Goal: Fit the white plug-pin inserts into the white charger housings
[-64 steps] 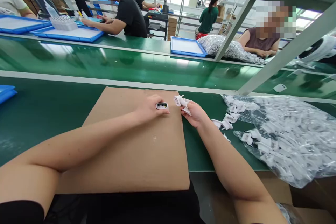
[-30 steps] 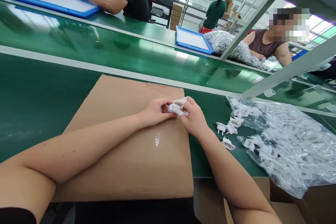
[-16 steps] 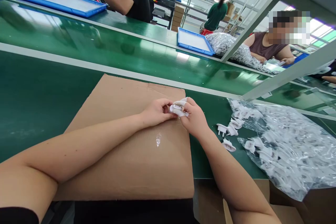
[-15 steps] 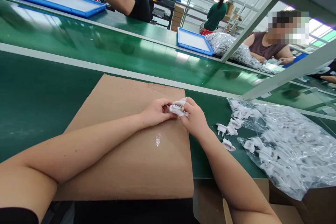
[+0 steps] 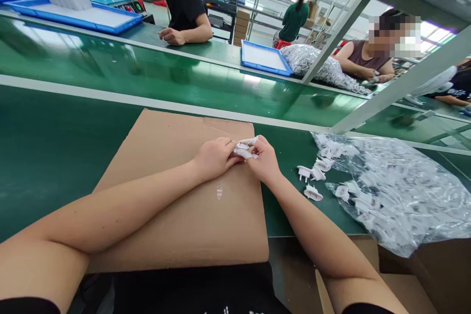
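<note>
A small white plastic plug piece (image 5: 241,148) is held between my two hands over the far right part of a flat cardboard sheet (image 5: 184,225). My left hand (image 5: 214,158) grips it from the left, with the fingers curled round its end. From the other side my right hand (image 5: 267,163) pinches it; white coverings appear to be on the thumb and forefinger. Fingers hide much of the piece. To the right on the green table, loose white plug pieces (image 5: 313,193) lie beside a clear plastic bag (image 5: 412,191) full of similar ones.
Beyond the table edge runs a glossy green conveyor surface (image 5: 176,78). Blue-rimmed trays (image 5: 267,57) stand on its far side, near a bulky clear bag (image 5: 303,59). A slanted metal post (image 5: 405,81) crosses at right. An open cardboard box (image 5: 401,284) sits below. Several co-workers are across.
The view has shifted slightly. My hands stay together on the plug piece, with the left fingers closed further over it. Across the line, the person in black now rests a forearm on the far bench.
</note>
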The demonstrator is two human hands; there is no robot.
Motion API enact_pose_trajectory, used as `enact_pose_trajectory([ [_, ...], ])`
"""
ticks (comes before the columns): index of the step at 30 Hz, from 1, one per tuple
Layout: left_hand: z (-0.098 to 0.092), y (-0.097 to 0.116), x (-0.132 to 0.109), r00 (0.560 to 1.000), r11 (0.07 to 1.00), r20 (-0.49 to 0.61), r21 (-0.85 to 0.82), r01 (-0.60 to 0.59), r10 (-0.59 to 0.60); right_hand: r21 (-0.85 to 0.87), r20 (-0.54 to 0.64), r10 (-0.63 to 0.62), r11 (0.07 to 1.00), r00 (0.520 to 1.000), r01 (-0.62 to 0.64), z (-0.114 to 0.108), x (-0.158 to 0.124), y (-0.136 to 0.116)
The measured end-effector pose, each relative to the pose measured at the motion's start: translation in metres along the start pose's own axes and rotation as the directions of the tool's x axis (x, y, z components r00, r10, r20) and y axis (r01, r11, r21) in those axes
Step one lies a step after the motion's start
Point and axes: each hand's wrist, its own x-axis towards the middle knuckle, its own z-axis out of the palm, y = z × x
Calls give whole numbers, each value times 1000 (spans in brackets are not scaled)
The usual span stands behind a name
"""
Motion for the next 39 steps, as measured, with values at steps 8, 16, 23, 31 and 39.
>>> enact_pose_trajectory([
  [8,1,-2,-2,999,974,-31,-226,18,-26,253,-40,118,962,992,-105,5,-2,4],
  [16,-9,-32,36,913,704,212,-583,405,-349,625,154,502,618,851,-477,6,12,12],
  [23,-24,-117,104,685,677,-92,-288,677,-723,551,216,427,689,878,-471,14,12,16],
  [31,-30,-142,117,528,560,-192,-204,803,-827,644,203,392,637,898,-423,10,14,18],
  [39,-7,-45,61,710,589,-89,-635,500,-699,843,197,496,355,846,-404,-7,15,17],
])
